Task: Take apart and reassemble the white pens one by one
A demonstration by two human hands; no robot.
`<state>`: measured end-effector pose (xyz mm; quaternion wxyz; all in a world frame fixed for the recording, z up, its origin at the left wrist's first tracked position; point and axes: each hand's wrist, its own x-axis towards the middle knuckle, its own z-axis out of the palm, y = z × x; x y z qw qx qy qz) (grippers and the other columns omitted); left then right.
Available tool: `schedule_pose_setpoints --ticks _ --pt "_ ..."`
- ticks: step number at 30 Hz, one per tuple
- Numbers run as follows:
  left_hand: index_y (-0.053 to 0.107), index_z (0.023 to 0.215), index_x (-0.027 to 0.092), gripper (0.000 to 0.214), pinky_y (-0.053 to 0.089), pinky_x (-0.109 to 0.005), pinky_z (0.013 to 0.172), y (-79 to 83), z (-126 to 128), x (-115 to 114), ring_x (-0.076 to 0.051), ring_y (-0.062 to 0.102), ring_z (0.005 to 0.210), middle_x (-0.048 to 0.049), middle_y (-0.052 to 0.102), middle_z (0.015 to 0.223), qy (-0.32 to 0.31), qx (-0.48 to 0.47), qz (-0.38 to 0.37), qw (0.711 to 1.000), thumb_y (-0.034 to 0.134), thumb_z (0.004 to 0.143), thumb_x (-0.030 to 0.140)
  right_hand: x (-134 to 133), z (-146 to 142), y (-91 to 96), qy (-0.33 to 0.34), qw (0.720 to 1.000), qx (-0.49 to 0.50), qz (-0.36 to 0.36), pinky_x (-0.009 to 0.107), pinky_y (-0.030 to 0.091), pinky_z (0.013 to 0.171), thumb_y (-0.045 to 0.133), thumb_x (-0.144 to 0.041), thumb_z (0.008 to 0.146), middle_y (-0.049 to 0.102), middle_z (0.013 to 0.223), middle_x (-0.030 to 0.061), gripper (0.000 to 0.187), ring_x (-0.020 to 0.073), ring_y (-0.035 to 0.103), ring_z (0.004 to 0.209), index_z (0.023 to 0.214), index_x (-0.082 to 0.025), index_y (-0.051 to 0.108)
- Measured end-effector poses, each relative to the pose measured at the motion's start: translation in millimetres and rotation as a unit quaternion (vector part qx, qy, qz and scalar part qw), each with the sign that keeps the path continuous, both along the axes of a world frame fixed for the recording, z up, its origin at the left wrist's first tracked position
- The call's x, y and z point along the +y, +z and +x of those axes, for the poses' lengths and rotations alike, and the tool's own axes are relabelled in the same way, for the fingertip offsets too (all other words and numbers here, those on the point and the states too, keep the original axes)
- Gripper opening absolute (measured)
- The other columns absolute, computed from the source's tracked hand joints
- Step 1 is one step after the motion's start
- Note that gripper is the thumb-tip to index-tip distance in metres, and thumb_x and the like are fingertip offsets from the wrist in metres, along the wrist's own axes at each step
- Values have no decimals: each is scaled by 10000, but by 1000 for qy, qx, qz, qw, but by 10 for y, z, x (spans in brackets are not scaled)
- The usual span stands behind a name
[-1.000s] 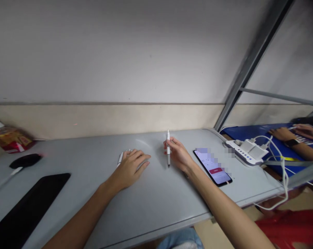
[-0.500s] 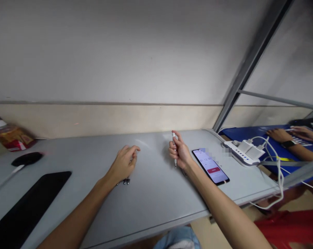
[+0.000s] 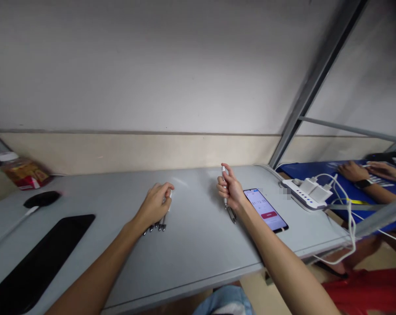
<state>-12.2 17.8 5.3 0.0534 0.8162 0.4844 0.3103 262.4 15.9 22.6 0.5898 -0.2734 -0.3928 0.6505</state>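
My right hand (image 3: 231,188) is closed around a slim white pen (image 3: 223,169) held upright above the grey desk, its tip down and my thumb at the top end. Just below that hand, thin dark metal-tipped pieces (image 3: 231,215) lie on the desk, partly covered by the wrist. My left hand (image 3: 155,202) rests low over the desk with curled fingers. A white pen (image 3: 169,207) shows at its thumb and forefinger. Several silver pen tips (image 3: 160,227) stick out in a row under the palm; the rest of those pens is hidden.
A lit phone (image 3: 266,212) lies right of my right forearm, before a white power strip (image 3: 304,194) with chargers and cables. At left are a black slab (image 3: 43,262), a black oval object with a white cable (image 3: 42,199) and a jar (image 3: 23,170). Another person's hands (image 3: 352,170) are at far right.
The view has shifted slightly. More of the pens under my left hand now shows, with a white pen visible at its fingers. My right hand still holds its pen upright.
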Motion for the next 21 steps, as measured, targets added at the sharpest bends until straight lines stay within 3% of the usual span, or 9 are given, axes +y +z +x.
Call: schedule_pose_setpoints --ticks 21 --pt "554 956 194 210 430 -302 710 1 -32 25 -169 517 733 -3 497 761 3 -27 -1 1000 399 817 162 23 38 -34 -13 1000 -6 18 161 76 385 603 -385 851 239 605 -88 463 63 130 427 1265 -381 397"
